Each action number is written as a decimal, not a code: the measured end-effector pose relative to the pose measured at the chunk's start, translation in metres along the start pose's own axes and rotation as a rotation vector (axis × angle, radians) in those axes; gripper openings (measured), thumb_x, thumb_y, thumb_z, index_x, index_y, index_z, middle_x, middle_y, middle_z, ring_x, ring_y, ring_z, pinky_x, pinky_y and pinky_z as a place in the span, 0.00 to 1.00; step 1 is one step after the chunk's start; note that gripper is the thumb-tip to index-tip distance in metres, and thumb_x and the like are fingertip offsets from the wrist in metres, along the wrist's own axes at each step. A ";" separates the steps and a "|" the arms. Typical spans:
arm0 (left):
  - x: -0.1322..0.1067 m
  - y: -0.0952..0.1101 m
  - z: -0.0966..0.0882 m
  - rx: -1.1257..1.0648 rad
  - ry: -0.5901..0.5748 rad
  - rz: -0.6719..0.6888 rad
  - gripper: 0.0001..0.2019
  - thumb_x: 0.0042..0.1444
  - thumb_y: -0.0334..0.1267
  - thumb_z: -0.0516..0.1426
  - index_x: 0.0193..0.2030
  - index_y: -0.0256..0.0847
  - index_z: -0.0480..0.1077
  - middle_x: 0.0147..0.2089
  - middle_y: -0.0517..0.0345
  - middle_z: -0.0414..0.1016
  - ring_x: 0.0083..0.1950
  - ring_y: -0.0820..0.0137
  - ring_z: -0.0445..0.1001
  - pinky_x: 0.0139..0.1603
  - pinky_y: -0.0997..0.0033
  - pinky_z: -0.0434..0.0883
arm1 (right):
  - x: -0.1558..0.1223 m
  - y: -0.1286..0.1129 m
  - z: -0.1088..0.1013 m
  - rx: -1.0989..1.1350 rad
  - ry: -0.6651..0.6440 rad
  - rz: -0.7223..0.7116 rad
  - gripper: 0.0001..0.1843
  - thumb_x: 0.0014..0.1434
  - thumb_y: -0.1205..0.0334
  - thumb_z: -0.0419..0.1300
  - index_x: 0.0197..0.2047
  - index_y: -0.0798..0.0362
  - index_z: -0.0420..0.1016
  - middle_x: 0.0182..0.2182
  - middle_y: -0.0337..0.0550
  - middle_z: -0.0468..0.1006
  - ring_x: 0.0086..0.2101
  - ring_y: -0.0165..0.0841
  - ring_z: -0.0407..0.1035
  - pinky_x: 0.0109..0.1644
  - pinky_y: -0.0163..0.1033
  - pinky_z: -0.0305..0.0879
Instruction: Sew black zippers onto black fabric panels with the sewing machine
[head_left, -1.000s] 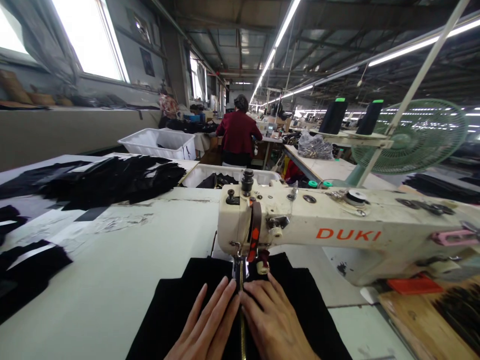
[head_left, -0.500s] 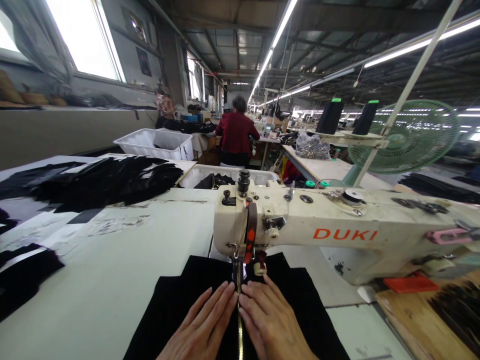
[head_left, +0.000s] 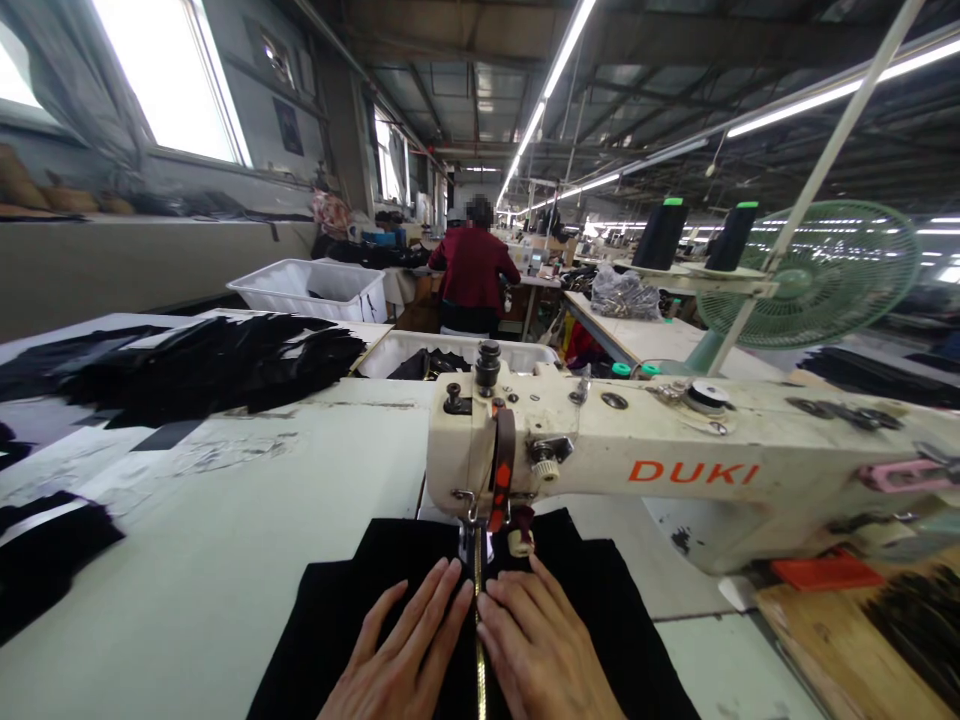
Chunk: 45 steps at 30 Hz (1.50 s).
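A black fabric piece [head_left: 322,630] lies spread on the sewing table, its far edge beneath the head of the sewing machine [head_left: 585,430]. Down its middle runs a gold-toothed zipper [head_left: 481,670], whose far end passes under the needle area. My left hand [head_left: 409,640] rests flat on the fabric just left of the zipper, fingers stretched forward. On the other side my right hand [head_left: 540,640] lies with its fingers extended, fingertips against the zipper's right edge. Both hands press from above. The needle tip is hidden by the machine's foot and glare.
Stacked black fabric pieces [head_left: 225,365] lie at the left, with white bins [head_left: 307,290] behind. An orange-red tray [head_left: 825,572] sits right of the machine. Thread cones [head_left: 660,235] and a green fan [head_left: 817,275] stand behind. A person in dark red [head_left: 474,265] sits farther off.
The fabric's far left edge has shifted slightly left and toward me. My left hand's fingers have spread a little more, while my right hand stays almost in place.
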<state>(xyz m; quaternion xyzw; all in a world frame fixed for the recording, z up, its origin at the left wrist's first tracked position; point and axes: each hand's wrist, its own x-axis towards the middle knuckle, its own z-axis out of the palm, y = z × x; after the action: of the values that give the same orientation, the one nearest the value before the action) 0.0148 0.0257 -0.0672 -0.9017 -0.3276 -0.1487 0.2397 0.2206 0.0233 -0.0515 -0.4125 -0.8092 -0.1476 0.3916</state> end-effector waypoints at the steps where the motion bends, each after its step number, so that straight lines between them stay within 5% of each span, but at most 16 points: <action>1: -0.001 -0.001 0.000 0.003 -0.015 0.006 0.33 0.58 0.24 0.49 0.71 0.37 0.54 0.72 0.50 0.58 0.71 0.62 0.57 0.65 0.61 0.62 | 0.000 0.000 0.000 0.001 -0.003 -0.003 0.19 0.74 0.64 0.45 0.41 0.53 0.77 0.36 0.39 0.81 0.39 0.32 0.76 0.59 0.39 0.66; 11: 0.001 -0.007 -0.006 -0.220 -0.089 0.018 0.43 0.54 0.19 0.47 0.76 0.42 0.39 0.72 0.57 0.57 0.70 0.67 0.59 0.68 0.63 0.57 | 0.000 -0.001 -0.005 0.022 -0.026 0.008 0.15 0.71 0.67 0.48 0.43 0.52 0.76 0.38 0.40 0.81 0.40 0.33 0.76 0.59 0.40 0.68; 18: 0.002 -0.009 -0.014 -0.334 -0.136 -0.073 0.35 0.60 0.34 0.57 0.74 0.45 0.50 0.68 0.49 0.63 0.65 0.56 0.65 0.65 0.57 0.62 | -0.001 0.001 -0.002 0.077 -0.006 -0.005 0.13 0.70 0.68 0.51 0.47 0.51 0.77 0.40 0.39 0.82 0.41 0.32 0.77 0.60 0.40 0.67; 26: 0.002 -0.008 -0.014 -0.279 -0.146 -0.016 0.39 0.52 0.19 0.49 0.73 0.40 0.51 0.70 0.53 0.61 0.70 0.64 0.59 0.69 0.60 0.55 | -0.001 0.001 -0.001 0.063 0.001 -0.012 0.16 0.72 0.67 0.48 0.47 0.53 0.78 0.40 0.40 0.83 0.41 0.32 0.77 0.59 0.39 0.69; 37: 0.003 -0.010 -0.016 -0.309 -0.127 -0.001 0.37 0.55 0.21 0.51 0.72 0.42 0.53 0.70 0.54 0.61 0.69 0.64 0.60 0.70 0.61 0.56 | -0.003 0.001 0.001 0.045 0.022 -0.019 0.14 0.70 0.69 0.50 0.45 0.54 0.78 0.40 0.40 0.83 0.41 0.30 0.77 0.61 0.37 0.67; 42: 0.010 -0.014 -0.016 -0.328 -0.108 -0.040 0.33 0.60 0.34 0.57 0.71 0.42 0.55 0.69 0.51 0.63 0.67 0.59 0.63 0.68 0.57 0.60 | 0.004 0.008 0.006 0.032 -0.011 -0.022 0.13 0.69 0.69 0.51 0.45 0.52 0.77 0.40 0.41 0.83 0.41 0.33 0.77 0.59 0.41 0.68; 45: 0.021 -0.019 -0.021 -0.355 -0.129 -0.105 0.40 0.53 0.47 0.66 0.69 0.40 0.59 0.68 0.47 0.64 0.66 0.51 0.64 0.65 0.51 0.63 | 0.013 0.015 0.009 0.016 -0.063 -0.019 0.16 0.70 0.70 0.48 0.46 0.52 0.77 0.42 0.43 0.82 0.41 0.35 0.77 0.58 0.44 0.69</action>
<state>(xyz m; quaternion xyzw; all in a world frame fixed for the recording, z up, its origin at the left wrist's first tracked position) 0.0155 0.0380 -0.0346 -0.9192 -0.3576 -0.1582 0.0474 0.2237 0.0447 -0.0487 -0.4060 -0.8262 -0.1318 0.3676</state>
